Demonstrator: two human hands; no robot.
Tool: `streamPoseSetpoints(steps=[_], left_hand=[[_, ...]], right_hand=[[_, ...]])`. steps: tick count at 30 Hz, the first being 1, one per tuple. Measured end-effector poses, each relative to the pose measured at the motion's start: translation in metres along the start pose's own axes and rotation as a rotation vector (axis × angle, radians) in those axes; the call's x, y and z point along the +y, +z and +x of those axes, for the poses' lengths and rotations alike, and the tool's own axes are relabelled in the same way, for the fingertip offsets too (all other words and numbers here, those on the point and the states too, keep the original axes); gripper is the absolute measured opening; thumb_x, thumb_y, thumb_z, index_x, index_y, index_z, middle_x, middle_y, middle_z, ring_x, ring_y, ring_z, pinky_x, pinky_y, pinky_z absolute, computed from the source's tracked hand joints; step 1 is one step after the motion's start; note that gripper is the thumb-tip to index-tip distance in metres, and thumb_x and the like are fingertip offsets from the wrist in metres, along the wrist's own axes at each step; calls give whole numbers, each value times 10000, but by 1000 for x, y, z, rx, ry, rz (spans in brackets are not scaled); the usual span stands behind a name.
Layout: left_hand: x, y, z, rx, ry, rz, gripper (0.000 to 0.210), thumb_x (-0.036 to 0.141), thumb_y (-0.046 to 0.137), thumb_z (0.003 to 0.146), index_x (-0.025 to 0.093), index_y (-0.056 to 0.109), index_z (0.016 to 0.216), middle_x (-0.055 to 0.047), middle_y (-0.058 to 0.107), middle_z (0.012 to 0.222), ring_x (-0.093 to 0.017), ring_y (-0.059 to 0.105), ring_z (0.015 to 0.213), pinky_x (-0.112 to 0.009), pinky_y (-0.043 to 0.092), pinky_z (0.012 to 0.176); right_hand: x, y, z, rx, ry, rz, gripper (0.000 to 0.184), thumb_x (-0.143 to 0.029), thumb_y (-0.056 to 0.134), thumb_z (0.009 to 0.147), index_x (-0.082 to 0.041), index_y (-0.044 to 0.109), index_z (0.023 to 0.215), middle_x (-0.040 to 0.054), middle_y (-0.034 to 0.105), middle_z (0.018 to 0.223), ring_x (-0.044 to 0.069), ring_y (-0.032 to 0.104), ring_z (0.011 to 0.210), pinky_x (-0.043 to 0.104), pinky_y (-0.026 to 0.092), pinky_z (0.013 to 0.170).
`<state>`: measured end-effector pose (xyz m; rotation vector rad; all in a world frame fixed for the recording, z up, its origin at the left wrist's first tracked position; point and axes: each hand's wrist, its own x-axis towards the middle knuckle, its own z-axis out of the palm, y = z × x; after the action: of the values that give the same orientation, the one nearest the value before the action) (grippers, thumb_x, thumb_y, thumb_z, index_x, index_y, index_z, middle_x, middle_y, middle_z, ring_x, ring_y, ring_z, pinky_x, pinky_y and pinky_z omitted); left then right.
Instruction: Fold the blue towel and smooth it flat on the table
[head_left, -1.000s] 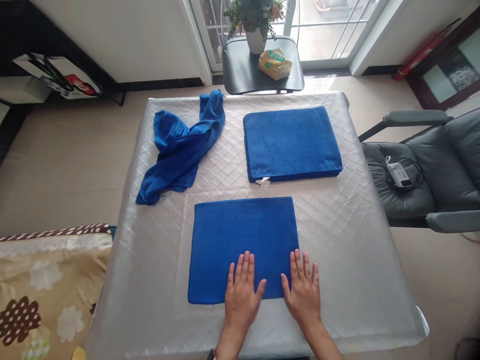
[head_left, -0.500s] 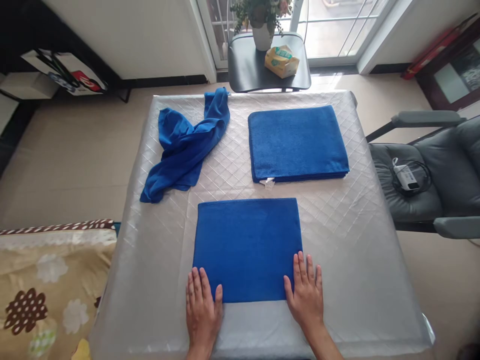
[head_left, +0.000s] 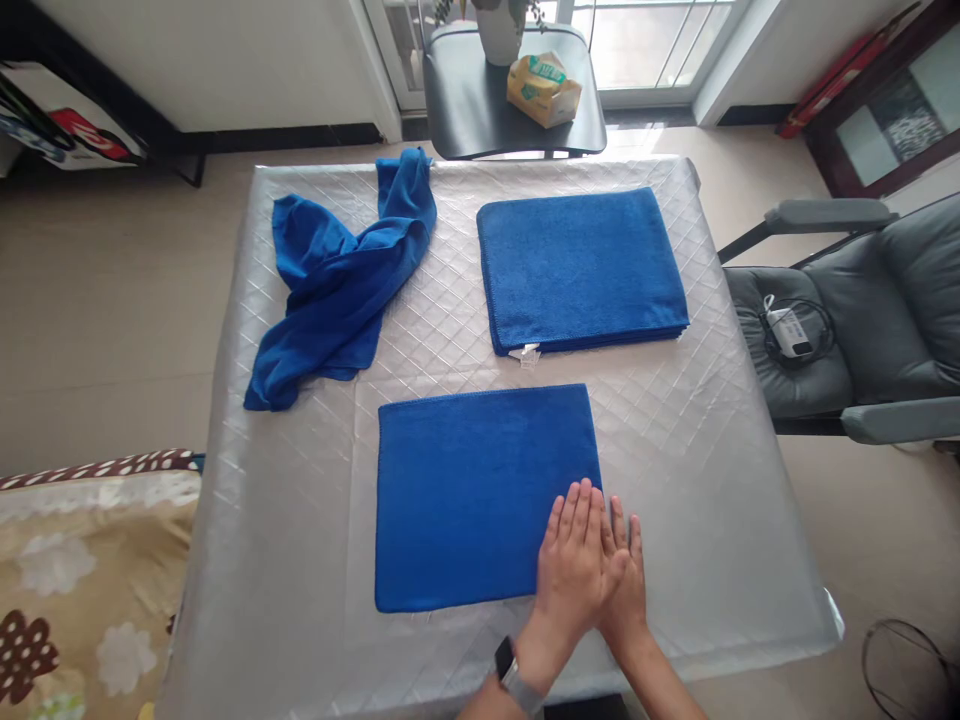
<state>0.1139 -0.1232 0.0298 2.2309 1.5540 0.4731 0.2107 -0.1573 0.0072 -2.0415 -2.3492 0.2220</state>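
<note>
A blue towel (head_left: pixel 465 490), folded into a flat rectangle, lies near the front of the table. My left hand (head_left: pixel 574 560) rests on its lower right part, fingers stretched out flat, and wears a watch (head_left: pixel 510 665) at the wrist. Partly beneath it, my right hand (head_left: pixel 628 580) lies along the towel's right edge with its fingers extended; its thumb side is hidden by the left hand. Behind, to the right, sits a neat stack of folded blue towels (head_left: pixel 581 265) with a white tag (head_left: pixel 527 355). A crumpled blue towel (head_left: pixel 337 285) lies at the back left.
The table (head_left: pixel 705 520) has a silvery quilted cover. A dark chair (head_left: pixel 450 100) beyond it bears a plant pot (head_left: pixel 499 35) and a tissue pack (head_left: pixel 544 90). At right, a grey armchair (head_left: pixel 855 320) holds a white power strip (head_left: pixel 789 330). Patterned bedding (head_left: pixel 97 560) is at left.
My left hand has moved right from the towel's lower left corner to beside and over my right hand. The towel's lower left corner is now uncovered. The view has shifted slightly.
</note>
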Motion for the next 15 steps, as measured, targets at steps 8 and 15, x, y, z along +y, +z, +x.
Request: streamPoseSetpoints(steps=[8, 15], left_hand=[[-25, -4, 3, -60, -116, 62, 721, 475, 407, 988, 111, 177, 1566, -109, 279, 1610, -242, 252, 1490, -431, 310, 1203], [-126, -51, -64, 61, -389, 274, 692, 424, 356, 1014, 171, 45, 1578, -136, 245, 1622, -281, 228, 1496, -537, 222, 1215]], right_hand=[[-2, 2, 2, 36, 45, 9, 729, -249, 408, 966, -202, 30, 1587, 68, 235, 1627, 295, 160, 1509, 569, 209, 1200], [-4, -3, 6, 49, 69, 17, 699, -355, 394, 1005, -194, 44, 1589, 76, 313, 1600, 281, 189, 1504, 557, 196, 1207]])
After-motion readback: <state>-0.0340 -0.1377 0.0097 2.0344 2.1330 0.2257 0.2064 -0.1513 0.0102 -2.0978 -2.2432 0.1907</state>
